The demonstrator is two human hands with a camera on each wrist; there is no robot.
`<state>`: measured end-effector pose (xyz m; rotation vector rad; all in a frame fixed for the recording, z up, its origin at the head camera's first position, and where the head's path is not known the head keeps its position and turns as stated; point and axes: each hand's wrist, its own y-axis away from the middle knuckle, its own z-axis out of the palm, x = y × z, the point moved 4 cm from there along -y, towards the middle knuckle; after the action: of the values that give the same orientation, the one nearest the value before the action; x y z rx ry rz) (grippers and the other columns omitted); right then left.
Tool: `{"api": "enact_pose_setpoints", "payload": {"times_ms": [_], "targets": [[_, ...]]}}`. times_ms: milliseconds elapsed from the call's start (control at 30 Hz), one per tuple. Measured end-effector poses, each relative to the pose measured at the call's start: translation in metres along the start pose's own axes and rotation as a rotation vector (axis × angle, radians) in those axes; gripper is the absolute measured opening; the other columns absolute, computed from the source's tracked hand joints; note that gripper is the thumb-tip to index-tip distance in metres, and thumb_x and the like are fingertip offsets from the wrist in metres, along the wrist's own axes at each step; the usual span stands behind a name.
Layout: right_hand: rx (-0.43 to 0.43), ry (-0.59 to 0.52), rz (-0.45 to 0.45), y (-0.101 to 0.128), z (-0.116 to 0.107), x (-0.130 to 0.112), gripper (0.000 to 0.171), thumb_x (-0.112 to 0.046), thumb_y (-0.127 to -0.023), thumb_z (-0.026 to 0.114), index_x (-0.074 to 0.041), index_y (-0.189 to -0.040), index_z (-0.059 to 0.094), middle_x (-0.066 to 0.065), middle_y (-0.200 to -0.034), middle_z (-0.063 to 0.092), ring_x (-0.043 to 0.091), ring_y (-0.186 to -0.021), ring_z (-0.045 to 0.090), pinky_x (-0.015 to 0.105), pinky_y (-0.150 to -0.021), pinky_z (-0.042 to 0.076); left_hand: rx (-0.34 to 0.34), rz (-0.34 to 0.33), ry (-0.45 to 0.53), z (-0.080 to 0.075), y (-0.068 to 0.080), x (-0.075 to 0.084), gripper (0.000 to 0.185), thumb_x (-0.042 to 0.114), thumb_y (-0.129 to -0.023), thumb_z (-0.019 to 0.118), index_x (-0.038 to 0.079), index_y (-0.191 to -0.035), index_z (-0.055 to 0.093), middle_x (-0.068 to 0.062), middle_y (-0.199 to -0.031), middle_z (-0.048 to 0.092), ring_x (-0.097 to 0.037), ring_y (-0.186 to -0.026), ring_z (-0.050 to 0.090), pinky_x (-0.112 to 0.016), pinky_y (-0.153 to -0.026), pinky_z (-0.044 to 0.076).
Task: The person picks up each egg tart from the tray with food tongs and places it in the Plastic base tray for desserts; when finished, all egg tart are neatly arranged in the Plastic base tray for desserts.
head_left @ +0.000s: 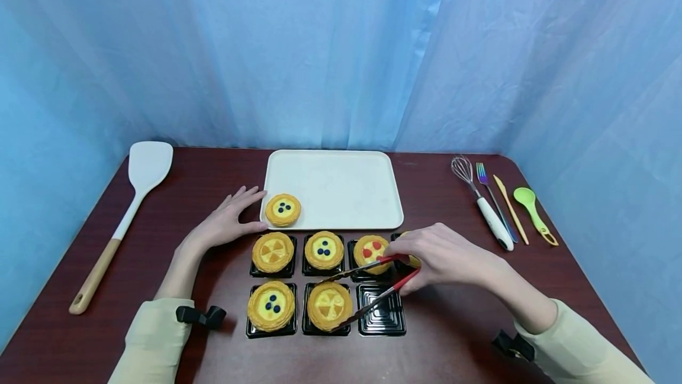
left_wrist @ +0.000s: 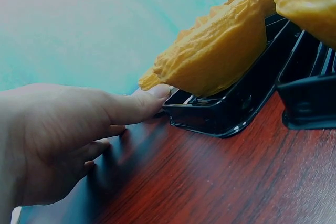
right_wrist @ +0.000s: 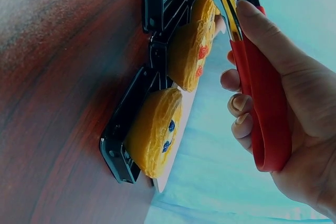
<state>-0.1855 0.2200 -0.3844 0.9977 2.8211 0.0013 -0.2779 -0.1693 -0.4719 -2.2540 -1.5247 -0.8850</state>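
Observation:
My right hand [head_left: 444, 254] grips red-handled tongs [right_wrist: 265, 98]. Their spread arms reach left, the tips on either side of a tart with yellow fruit wedges [head_left: 329, 307] in the front middle black holder. My left hand [head_left: 226, 224] has its fingers spread at the left edge of the white tray [head_left: 346, 189], thumb at the near corner. On that tray lies a blueberry-topped tart [head_left: 283, 210]. Left of the tongs, another blueberry tart [head_left: 271, 306] sits in its holder. Behind are a fruit-wedge tart [head_left: 273, 252], a blueberry tart [head_left: 324, 250] and a red-topped tart [head_left: 370, 254].
Right of the tonged tart, a black holder [head_left: 381, 310] shows its ribbed bottom. My right hand partly hides another blueberry tart [right_wrist: 155, 135]. A white spatula [head_left: 151, 165] lies far left. A whisk [head_left: 492, 221], fork [head_left: 495, 194], knife [head_left: 510, 209] and green spoon [head_left: 527, 199] lie right.

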Motion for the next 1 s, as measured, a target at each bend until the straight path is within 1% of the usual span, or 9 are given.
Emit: {"api": "enact_pose_setpoints", "payload": {"times_ms": [200,433,733,867,1000], "targets": [[0.007,0.007,-0.010,0.0002,-0.0006,0.0005,0.054,-0.063,-0.072,0.086,-0.033,-0.114,0.073,-0.019,-0.084,0.062,-0.004,-0.068,0.045,0.015,-0.053,0.025,0.003,0.007,0.003,0.0000,-0.0001,0.0001,0.084,0.045,-0.095,0.072,0.014,-0.162,0.034,-0.022,-0.171,0.021,-0.044,-0.161,0.004,-0.067,-0.129,0.003],[-0.001,0.008,-0.010,-0.0001,-0.0007,0.0002,0.053,-0.062,-0.072,0.086,-0.033,-0.114,0.073,-0.018,-0.084,0.062,-0.004,-0.069,0.045,0.015,-0.053,0.025,0.000,0.000,0.008,0.0003,0.0003,-0.0001,0.084,0.045,-0.095,0.072,0.015,-0.163,0.033,-0.020,-0.172,0.020,-0.043,-0.162,0.003,-0.065,-0.130,0.002],[0.008,0.000,-0.013,-0.0007,-0.0010,0.0000,0.053,-0.062,-0.073,0.086,-0.032,-0.115,0.073,-0.015,-0.087,0.069,-0.004,-0.071,0.047,0.016,-0.054,0.027,0.006,0.009,0.000,0.0001,0.0003,0.0009,0.083,0.046,-0.095,0.072,0.014,-0.162,0.034,-0.022,-0.171,0.021,-0.045,-0.161,0.005,-0.067,-0.129,0.003],[0.026,0.001,-0.025,-0.0007,-0.0009,-0.0004,0.052,-0.060,-0.073,0.086,-0.034,-0.116,0.073,-0.017,-0.083,0.067,-0.005,-0.069,0.046,0.015,-0.053,0.025,0.004,0.007,-0.003,-0.0004,0.0008,0.0013,0.083,0.045,-0.095,0.071,0.014,-0.162,0.034,-0.022,-0.171,0.020,-0.044,-0.161,0.004,-0.067,-0.129,0.003],[0.033,-0.002,-0.026,-0.0012,0.0008,-0.0004,0.052,-0.060,-0.073,0.086,-0.036,-0.118,0.073,-0.018,-0.084,0.067,-0.006,-0.069,0.047,0.014,-0.054,0.026,0.005,0.004,-0.002,-0.0002,0.0002,0.0009,0.083,0.045,-0.095,0.071,0.014,-0.162,0.034,-0.022,-0.171,0.020,-0.044,-0.161,0.004,-0.066,-0.129,0.003]]}}
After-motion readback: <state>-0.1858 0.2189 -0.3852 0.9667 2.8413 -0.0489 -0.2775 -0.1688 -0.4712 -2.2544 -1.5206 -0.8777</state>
